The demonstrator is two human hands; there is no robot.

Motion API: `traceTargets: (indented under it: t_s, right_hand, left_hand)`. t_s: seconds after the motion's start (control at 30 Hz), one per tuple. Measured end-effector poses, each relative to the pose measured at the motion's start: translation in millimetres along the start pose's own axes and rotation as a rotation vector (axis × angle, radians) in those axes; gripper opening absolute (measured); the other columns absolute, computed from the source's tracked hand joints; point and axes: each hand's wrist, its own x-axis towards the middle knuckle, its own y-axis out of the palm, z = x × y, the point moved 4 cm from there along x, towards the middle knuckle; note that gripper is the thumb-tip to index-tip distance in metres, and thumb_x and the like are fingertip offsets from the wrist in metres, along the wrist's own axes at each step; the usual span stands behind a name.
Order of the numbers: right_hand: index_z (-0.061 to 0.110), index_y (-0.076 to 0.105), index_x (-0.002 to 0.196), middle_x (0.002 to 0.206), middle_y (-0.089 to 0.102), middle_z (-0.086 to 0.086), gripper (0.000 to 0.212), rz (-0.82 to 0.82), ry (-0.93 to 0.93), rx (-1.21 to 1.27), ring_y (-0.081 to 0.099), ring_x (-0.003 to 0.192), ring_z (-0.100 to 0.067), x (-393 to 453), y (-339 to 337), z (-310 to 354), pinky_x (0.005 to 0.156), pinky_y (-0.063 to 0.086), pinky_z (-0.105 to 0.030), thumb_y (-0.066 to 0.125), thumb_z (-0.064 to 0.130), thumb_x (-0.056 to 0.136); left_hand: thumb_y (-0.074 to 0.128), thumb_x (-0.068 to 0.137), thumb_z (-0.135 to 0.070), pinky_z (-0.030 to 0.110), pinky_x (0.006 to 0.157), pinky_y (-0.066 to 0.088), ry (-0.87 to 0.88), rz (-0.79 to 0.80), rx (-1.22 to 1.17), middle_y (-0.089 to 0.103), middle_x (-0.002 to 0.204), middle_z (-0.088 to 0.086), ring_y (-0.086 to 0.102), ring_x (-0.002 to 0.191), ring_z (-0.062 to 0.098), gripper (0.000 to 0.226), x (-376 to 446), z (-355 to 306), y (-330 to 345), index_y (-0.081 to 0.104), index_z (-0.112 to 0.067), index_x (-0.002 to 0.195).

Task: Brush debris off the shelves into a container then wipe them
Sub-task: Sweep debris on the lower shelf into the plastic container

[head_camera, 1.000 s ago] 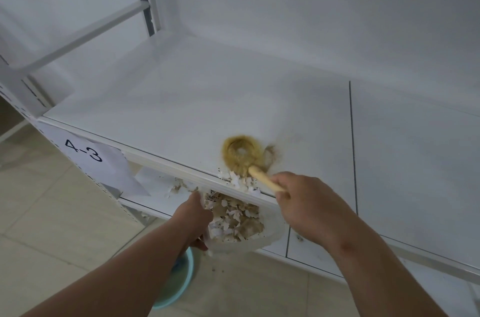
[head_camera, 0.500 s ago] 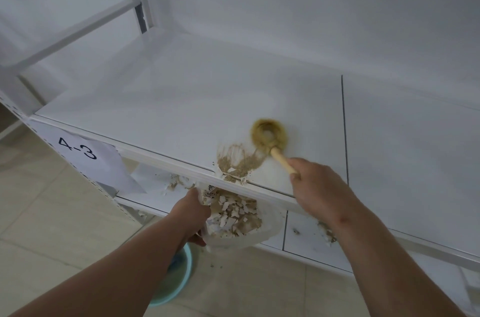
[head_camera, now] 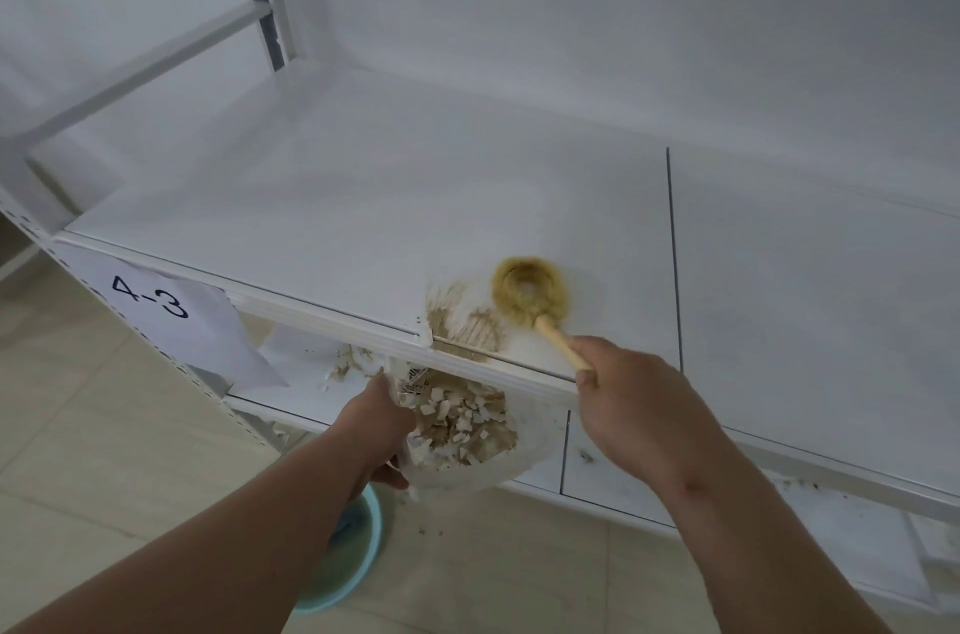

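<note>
The right hand [head_camera: 631, 404] has its fingers curled tight round the end of one brush [head_camera: 530, 295]; the thin, pale wooden handle sticks out past the fingers, up and to the left; the round head of yellow-brown bristles sits flat on the top shelf [head_camera: 363, 196], near its front edge. Just left of the bristles lies one patch of brown dust [head_camera: 457, 316]; it looks fine and powdery and smeared in streaks, and it reaches right to the front edge of the shelf.

The left hand [head_camera: 376, 417] holds one thin, see-through plastic bag [head_camera: 467, 430] under that front edge, below the dust; its fingers grip the bag's left side, but how they wrap it is mostly hidden. The bag is crumpled and holds many small white chips mixed with brown crumbs.

The shelf is smooth, white and flat; a dark thin line splits it into two boards. One lower shelf [head_camera: 613, 472] sits under it, with more crumbs near its left end. One white paper label [head_camera: 156, 316] marked "4-3" hangs at the front left corner. One round blue-green bucket [head_camera: 358, 560] stands on the pale tiled floor [head_camera: 78, 425], below the left arm.
</note>
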Motion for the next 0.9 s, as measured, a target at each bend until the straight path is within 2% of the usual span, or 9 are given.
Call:
traceTargets:
  t_s: [0.1,0.2,0.33,0.47,0.57,0.67,0.73,0.83,0.9]
  right_hand:
    - [0.045,0.033,0.143,0.083,0.061,0.006,0.049,0.035,-0.072,-0.008,0.059,0.072,-0.013,-18,17,7,0.065,0.047,-0.031,0.037,0.025,0.099]
    - [0.050,0.024,0.145,0.074,0.059,0.007,0.052,0.103,-0.153,0.029,0.054,0.062,-0.005,-48,23,16,0.057,0.042,-0.023,0.038,0.029,0.099]
    - [0.050,0.038,0.139,0.069,0.057,0.007,0.044,0.075,-0.145,0.086,0.052,0.058,-0.005,-56,7,14,0.054,0.041,-0.019,0.039,0.033,0.099]
    - [0.045,0.042,0.138,0.079,0.060,0.009,0.041,-0.029,-0.063,0.043,0.059,0.070,-0.011,-25,1,10,0.063,0.048,-0.029,0.036,0.031,0.099]
    - [0.042,0.038,0.142,0.079,0.059,0.008,0.044,0.001,-0.096,-0.012,0.058,0.069,-0.011,-23,16,15,0.060,0.045,-0.028,0.037,0.030,0.099]
    - [0.043,0.028,0.145,0.080,0.060,0.006,0.047,0.070,-0.174,-0.044,0.057,0.069,-0.010,-48,30,23,0.066,0.049,-0.029,0.036,0.031,0.100]
    - [0.044,0.031,0.144,0.077,0.058,0.007,0.046,0.103,-0.188,-0.028,0.055,0.068,-0.007,-58,26,27,0.066,0.047,-0.026,0.037,0.033,0.100]
    - [0.044,0.039,0.139,0.078,0.060,0.008,0.041,0.022,-0.180,-0.012,0.056,0.066,-0.007,-38,14,28,0.061,0.045,-0.025,0.038,0.033,0.099]
    - [0.039,0.044,0.137,0.083,0.061,0.006,0.039,-0.041,-0.115,0.011,0.058,0.072,-0.013,-7,13,27,0.065,0.047,-0.029,0.037,0.031,0.100]
  left_hand:
    - [0.052,0.092,-0.006,0.050,0.058,0.059,0.000,-0.004,0.000,0.058,0.104,0.021,0.068,0.078,0.039,0.047,-3,1,-1,0.037,-0.020,0.134]
    - [0.051,0.093,-0.005,0.049,0.060,0.059,0.005,-0.030,0.003,0.057,0.100,0.021,0.066,0.072,0.035,0.050,-4,2,-4,0.034,-0.020,0.137]
    - [0.047,0.093,-0.004,0.051,0.061,0.059,0.004,-0.040,0.005,0.059,0.095,0.023,0.065,0.070,0.037,0.049,-5,5,-8,0.034,-0.019,0.137]
    - [0.049,0.092,-0.005,0.054,0.063,0.058,0.001,-0.031,-0.007,0.063,0.096,0.023,0.068,0.086,0.044,0.044,-6,7,-10,0.037,-0.017,0.132]
    - [0.050,0.092,-0.005,0.054,0.063,0.058,0.007,-0.027,-0.017,0.061,0.096,0.023,0.067,0.078,0.039,0.045,-9,7,-12,0.037,-0.018,0.133]
    - [0.048,0.092,-0.004,0.054,0.064,0.058,-0.001,-0.040,-0.028,0.061,0.096,0.022,0.068,0.085,0.043,0.046,-8,8,-17,0.036,-0.019,0.134]
    - [0.048,0.093,-0.003,0.054,0.064,0.058,-0.014,-0.054,-0.025,0.061,0.095,0.022,0.067,0.088,0.044,0.044,-8,9,-22,0.037,-0.020,0.132]
    - [0.050,0.092,-0.004,0.051,0.061,0.059,-0.019,-0.058,-0.027,0.061,0.099,0.022,0.069,0.079,0.039,0.043,-7,8,-29,0.039,-0.019,0.130]
    - [0.051,0.092,-0.005,0.049,0.061,0.060,-0.023,-0.068,-0.035,0.059,0.099,0.022,0.065,0.067,0.033,0.041,-8,6,-33,0.039,-0.018,0.130]
